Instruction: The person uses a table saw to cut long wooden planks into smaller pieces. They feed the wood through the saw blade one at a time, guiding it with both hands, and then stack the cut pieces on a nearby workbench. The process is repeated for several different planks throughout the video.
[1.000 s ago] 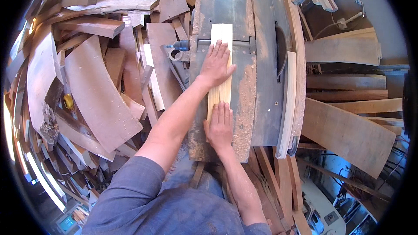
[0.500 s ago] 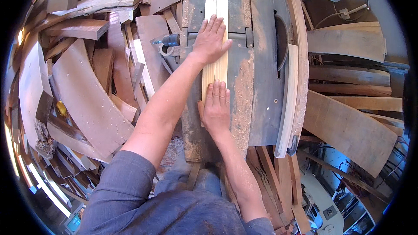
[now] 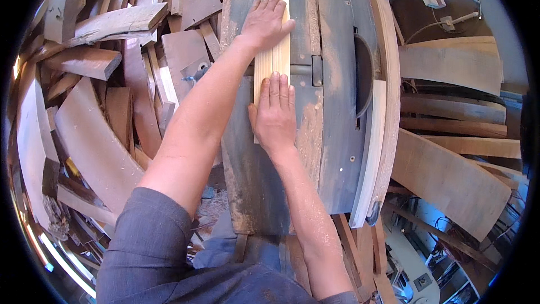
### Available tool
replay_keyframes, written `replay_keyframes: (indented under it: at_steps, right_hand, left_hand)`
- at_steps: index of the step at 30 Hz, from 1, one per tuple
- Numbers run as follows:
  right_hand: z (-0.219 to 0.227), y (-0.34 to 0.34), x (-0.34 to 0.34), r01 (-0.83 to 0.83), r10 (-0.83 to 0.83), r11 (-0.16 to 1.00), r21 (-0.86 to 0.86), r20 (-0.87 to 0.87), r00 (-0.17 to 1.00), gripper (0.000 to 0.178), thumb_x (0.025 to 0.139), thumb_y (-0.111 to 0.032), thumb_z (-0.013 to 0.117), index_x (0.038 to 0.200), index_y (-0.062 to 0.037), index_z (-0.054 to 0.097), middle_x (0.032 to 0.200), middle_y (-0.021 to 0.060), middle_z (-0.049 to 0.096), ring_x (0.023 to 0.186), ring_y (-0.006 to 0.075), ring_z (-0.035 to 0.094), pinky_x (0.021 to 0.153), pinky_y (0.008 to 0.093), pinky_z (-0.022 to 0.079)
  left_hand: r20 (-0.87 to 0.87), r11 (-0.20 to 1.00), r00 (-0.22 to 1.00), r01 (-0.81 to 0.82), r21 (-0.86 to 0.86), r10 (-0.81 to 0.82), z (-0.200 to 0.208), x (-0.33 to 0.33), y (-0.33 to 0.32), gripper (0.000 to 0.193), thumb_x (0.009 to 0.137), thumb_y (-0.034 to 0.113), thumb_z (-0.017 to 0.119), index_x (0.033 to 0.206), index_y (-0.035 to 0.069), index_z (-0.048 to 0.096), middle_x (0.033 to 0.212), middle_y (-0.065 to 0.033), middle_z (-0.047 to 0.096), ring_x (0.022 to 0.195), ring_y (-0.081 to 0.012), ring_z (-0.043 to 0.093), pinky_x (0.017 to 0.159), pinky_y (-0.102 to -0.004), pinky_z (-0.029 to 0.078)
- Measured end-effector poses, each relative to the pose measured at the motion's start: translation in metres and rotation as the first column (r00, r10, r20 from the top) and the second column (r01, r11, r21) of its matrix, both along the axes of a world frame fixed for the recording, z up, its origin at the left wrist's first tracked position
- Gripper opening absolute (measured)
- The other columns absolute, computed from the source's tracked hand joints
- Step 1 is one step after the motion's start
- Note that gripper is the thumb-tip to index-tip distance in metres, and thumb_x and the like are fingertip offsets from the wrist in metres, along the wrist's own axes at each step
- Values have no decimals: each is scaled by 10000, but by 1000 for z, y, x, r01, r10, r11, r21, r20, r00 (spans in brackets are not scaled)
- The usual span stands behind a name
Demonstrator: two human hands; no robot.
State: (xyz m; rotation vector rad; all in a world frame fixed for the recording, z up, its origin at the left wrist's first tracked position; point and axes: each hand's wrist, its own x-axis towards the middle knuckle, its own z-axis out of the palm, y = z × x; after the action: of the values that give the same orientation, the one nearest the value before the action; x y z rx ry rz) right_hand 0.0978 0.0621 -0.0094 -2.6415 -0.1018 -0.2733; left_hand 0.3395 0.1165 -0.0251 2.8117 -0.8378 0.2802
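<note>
A pale wooden board (image 3: 274, 50) with a line along its middle lies lengthwise on the dark metal bed of a jointer (image 3: 242, 180). It spans the cutter slot (image 3: 302, 70), whose right part shows beside the wood. My left hand (image 3: 264, 22) rests flat on the far half, fingers stretched forward and thumb out to the right. Nearer to me, my right hand (image 3: 274, 112) lies flat on the rear part with its fingers straight and its thumb by the left edge. The board's near end is partly hidden by that hand.
Right of the bed, a round saw blade (image 3: 363, 73) stands in a slot, with pale strips (image 3: 368, 157) along the table edge. Wood offcuts (image 3: 90, 135) heap up on the left. Planks (image 3: 450, 180) are stacked at right. Shavings dust the metal.
Both hands have moved forward with the board, away from me, so more of it lies beyond the cutter slot. The view has shifted slightly.
</note>
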Motion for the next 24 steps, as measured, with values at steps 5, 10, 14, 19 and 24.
replay_keyframes:
  at_steps: [5,10,14,19,24]
  right_hand:
    - [0,-3,37,7,-7,1000,-13,25,1000,722,896,-280,691,1458,121,479,1560,316,427,1500,440,362,1253,535,261]
    - [-1,-6,67,9,-7,999,-32,54,999,713,894,-275,689,1450,122,488,1542,321,447,1488,446,379,1246,541,272]
    - [-2,-8,88,7,-4,999,-54,64,998,713,894,-276,688,1449,124,486,1542,324,446,1485,448,384,1244,544,276]
    - [-5,-12,111,14,-8,997,-77,86,996,712,898,-287,684,1445,125,489,1536,330,450,1480,450,390,1237,547,285]
    - [-6,-17,144,2,9,996,-89,116,993,699,910,-291,673,1441,127,494,1529,330,459,1474,451,399,1234,548,288]
  left_hand:
    - [54,999,998,21,-27,-20,-10,38,-2,693,1024,504,461,1481,-18,461,1636,-202,362,1570,-349,235,1291,-480,160]
    - [97,999,995,31,-18,-29,-17,71,-5,698,1020,513,467,1486,-6,462,1637,-198,360,1560,-353,259,1284,-495,180]
    - [48,996,997,67,-63,-64,-18,96,-5,733,991,502,529,1463,-55,459,1615,-270,359,1532,-429,283,1270,-526,211]
    - [15,984,995,95,-151,-94,-15,116,-10,720,989,466,529,1430,-100,472,1584,-316,381,1520,-454,295,1268,-531,215]
    - [-39,991,998,50,-126,-56,-11,151,-15,718,986,452,513,1436,-106,469,1595,-319,365,1530,-442,283,1273,-512,211]
